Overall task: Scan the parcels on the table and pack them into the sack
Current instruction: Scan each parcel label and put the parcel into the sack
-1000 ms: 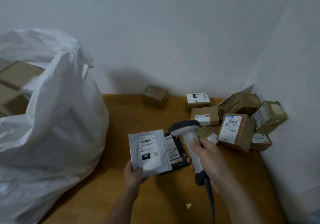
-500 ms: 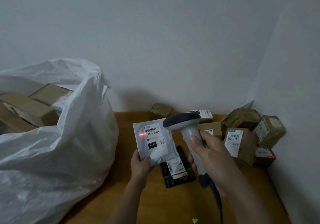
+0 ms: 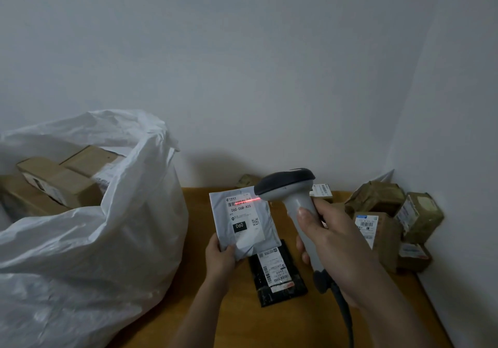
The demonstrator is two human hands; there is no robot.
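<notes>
Wooden table (image 3: 296, 320) sitting in white-walled corner. Left hand (image 3: 221, 256) pinching grey mailer (image 3: 242, 223) above near table; right hand (image 3: 334, 245) gripping barcode scanner (image 3: 291, 194). One black mailer (image 3: 277, 272) lying flat; several cardboard boxes (image 3: 377, 229) far right; white sack (image 3: 94, 240) left.

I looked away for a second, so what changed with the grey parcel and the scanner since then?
The left hand lifted the grey parcel off the table; the scanner in the right hand rose with it, and its red line now crosses the barcode. Both grips, the black parcel and the sack stayed put.
</notes>
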